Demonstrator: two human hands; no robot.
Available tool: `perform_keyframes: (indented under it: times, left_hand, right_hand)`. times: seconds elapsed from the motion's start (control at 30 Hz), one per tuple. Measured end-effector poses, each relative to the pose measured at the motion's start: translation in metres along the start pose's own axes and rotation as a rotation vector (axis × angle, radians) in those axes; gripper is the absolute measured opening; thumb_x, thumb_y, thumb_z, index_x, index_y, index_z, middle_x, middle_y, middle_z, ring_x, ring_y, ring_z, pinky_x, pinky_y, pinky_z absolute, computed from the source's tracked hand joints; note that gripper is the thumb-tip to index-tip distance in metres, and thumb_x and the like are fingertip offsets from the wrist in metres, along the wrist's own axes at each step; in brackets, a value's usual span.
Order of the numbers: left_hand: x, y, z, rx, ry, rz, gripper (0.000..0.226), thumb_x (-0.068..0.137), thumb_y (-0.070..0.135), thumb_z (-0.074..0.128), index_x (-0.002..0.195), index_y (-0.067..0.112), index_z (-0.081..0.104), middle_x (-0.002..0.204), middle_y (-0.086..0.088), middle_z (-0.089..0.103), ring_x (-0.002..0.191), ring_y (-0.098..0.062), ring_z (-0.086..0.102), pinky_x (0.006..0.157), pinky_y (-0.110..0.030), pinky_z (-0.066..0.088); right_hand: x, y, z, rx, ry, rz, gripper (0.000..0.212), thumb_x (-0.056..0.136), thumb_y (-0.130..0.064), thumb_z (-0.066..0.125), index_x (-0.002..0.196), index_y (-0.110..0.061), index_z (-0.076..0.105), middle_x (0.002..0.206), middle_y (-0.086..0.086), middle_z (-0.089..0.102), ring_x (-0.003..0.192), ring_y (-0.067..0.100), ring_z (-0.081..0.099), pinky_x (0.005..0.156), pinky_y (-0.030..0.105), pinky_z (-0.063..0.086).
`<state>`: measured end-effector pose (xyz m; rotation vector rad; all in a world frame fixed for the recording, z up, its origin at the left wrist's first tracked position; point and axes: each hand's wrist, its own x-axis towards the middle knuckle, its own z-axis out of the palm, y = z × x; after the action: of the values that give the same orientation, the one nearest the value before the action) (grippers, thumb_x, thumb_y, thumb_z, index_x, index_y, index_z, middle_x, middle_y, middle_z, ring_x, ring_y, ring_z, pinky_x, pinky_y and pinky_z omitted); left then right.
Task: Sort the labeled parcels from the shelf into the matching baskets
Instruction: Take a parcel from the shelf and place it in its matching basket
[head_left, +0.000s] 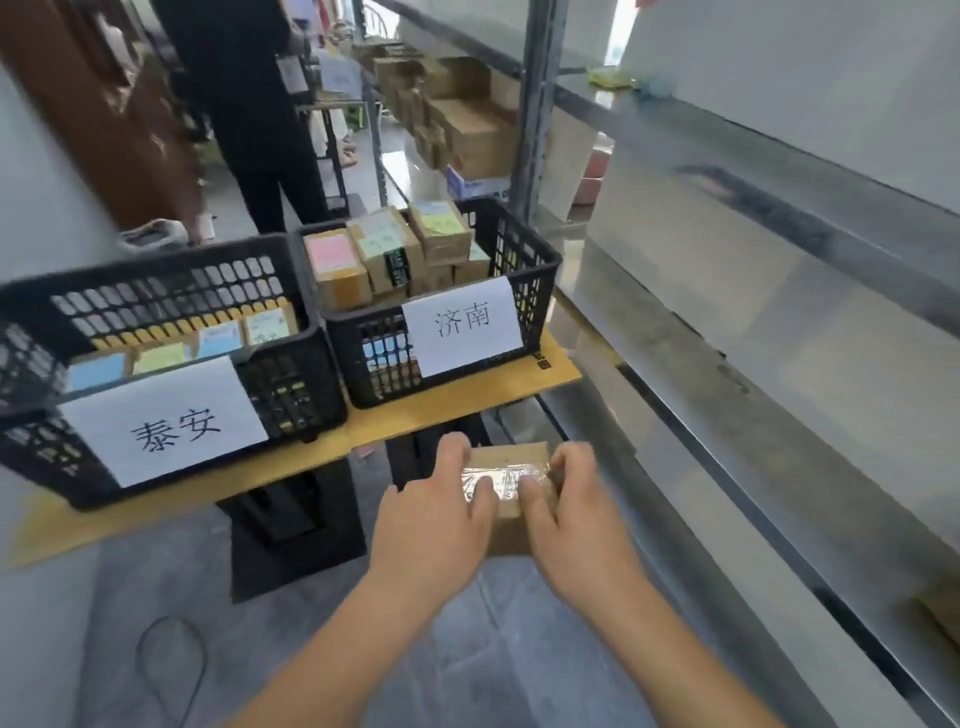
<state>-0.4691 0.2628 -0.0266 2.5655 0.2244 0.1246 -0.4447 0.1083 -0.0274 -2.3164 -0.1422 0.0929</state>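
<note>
- Parcel (511, 483) sits between my two hands, held in the air below the front edge of the board (291, 467) that carries the baskets, with the shelf (779, 395) off to the right of my grip.
- Left hand (434, 525) curls over the parcel's left end, fingers on top; right hand (576, 514) mirrors it on the right end, so both are pinching the same small cardboard box.
- Shiny tape crosses the top between my fingertips (the label under it is too glared to read, so I cannot tell which basket it matches).
- Judging by its looks, the box is light and stiff, with the tape patch slippery; I would keep my hold on the bare cardboard ends.
- Up and left of the grip stands the basket marked 泰安 (291, 395); straight ahead and above it, the basket marked 济南 (530, 260), both already holding parcels.
</note>
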Motion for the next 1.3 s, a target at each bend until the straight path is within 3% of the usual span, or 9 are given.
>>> perform_keyframes:
  times: [0.13, 0.2, 0.3, 0.43, 0.5, 0.67, 1.07, 1.2, 1.3]
  left_hand:
    - [0.010, -0.043, -0.026, 0.051, -0.033, -0.112, 0.045, 0.098, 0.040, 0.030, 0.142, 0.039, 0.024, 0.072, 0.005, 0.064, 0.074, -0.028, 0.059, 0.103, -0.056, 0.039]
    - [0.015, -0.058, -0.034, 0.041, -0.007, -0.181, 0.022, 0.101, 0.044, 0.024, 0.119, 0.041, 0.036, 0.074, 0.006, 0.066, 0.080, -0.028, 0.063, 0.109, -0.061, 0.029]
    - [0.027, -0.069, -0.045, 0.045, 0.012, -0.234, 0.026, 0.103, 0.053, 0.016, 0.108, 0.040, 0.039, 0.072, 0.009, 0.065, 0.083, -0.024, 0.065, 0.113, -0.064, 0.022]
    - [0.058, -0.087, -0.055, 0.015, 0.130, -0.259, 0.024, 0.102, 0.048, 0.027, 0.117, 0.034, 0.039, 0.088, 0.005, 0.070, 0.082, -0.027, 0.065, 0.090, -0.051, 0.048]
    - [0.076, -0.096, -0.063, -0.021, 0.162, -0.280, 0.015, 0.101, 0.044, 0.035, 0.114, 0.037, 0.034, 0.090, 0.006, 0.068, 0.079, -0.026, 0.064, 0.072, -0.043, 0.051]
    - [0.116, -0.121, -0.089, 0.029, 0.215, -0.387, 0.038, 0.097, 0.047, 0.032, 0.134, 0.042, 0.030, 0.110, 0.013, 0.066, 0.089, -0.014, 0.063, 0.074, -0.040, 0.053]
    - [0.160, -0.210, -0.162, 0.037, 0.447, -0.572, 0.024, 0.101, 0.041, 0.038, 0.125, 0.037, 0.034, 0.109, 0.011, 0.068, 0.088, -0.015, 0.064, 0.069, -0.043, 0.054]
    - [0.176, -0.267, -0.186, 0.007, 0.475, -0.581, 0.023, 0.100, 0.040, 0.043, 0.121, 0.040, 0.034, 0.101, 0.010, 0.068, 0.081, -0.015, 0.064, 0.066, -0.043, 0.054]
    - [0.189, -0.323, -0.205, -0.036, 0.456, -0.561, 0.028, 0.100, 0.040, 0.044, 0.126, 0.041, 0.035, 0.107, 0.013, 0.067, 0.083, -0.012, 0.064, 0.066, -0.043, 0.055]
  right_hand:
    - [0.020, -0.032, 0.032, -0.029, -0.146, -0.120, 0.055, 0.104, -0.034, 0.049, 0.154, -0.037, 0.027, 0.119, -0.016, 0.052, 0.107, 0.010, 0.057, 0.089, 0.031, 0.048]
    - [0.034, -0.041, 0.047, -0.006, -0.174, -0.147, 0.038, 0.105, -0.036, 0.045, 0.143, -0.037, 0.042, 0.115, -0.012, 0.059, 0.105, 0.008, 0.056, 0.086, 0.027, 0.047]
    - [0.056, -0.062, 0.063, 0.068, -0.174, -0.183, 0.023, 0.105, -0.045, 0.039, 0.095, -0.029, 0.051, 0.089, -0.012, 0.060, 0.087, 0.006, 0.054, 0.073, 0.029, 0.047]
    - [0.098, -0.081, 0.089, 0.064, -0.185, -0.242, 0.029, 0.103, -0.047, 0.046, 0.083, -0.027, 0.045, 0.087, -0.008, 0.055, 0.087, 0.005, 0.049, 0.066, 0.020, 0.035]
    - [0.123, -0.087, 0.104, 0.092, -0.203, -0.256, 0.014, 0.100, -0.037, 0.055, 0.094, -0.027, 0.049, 0.095, -0.007, 0.056, 0.090, 0.003, 0.047, 0.068, 0.017, 0.033]
    - [0.177, -0.119, 0.135, 0.145, -0.338, -0.316, 0.032, 0.102, -0.037, 0.053, 0.133, -0.032, 0.046, 0.123, -0.013, 0.047, 0.113, -0.019, 0.036, 0.083, -0.001, 0.034]
    - [0.248, -0.231, 0.230, 0.229, -0.582, -0.486, 0.027, 0.102, -0.040, 0.052, 0.128, -0.041, 0.043, 0.116, -0.022, 0.041, 0.102, -0.011, 0.048, 0.075, 0.004, 0.041]
    - [0.265, -0.270, 0.286, 0.301, -0.577, -0.406, 0.025, 0.098, -0.035, 0.063, 0.116, -0.047, 0.050, 0.111, -0.021, 0.049, 0.095, 0.007, 0.058, 0.081, 0.028, 0.053]
    - [0.277, -0.298, 0.336, 0.323, -0.564, -0.336, 0.025, 0.096, -0.034, 0.067, 0.113, -0.047, 0.053, 0.103, -0.010, 0.058, 0.088, 0.013, 0.059, 0.072, 0.027, 0.047]
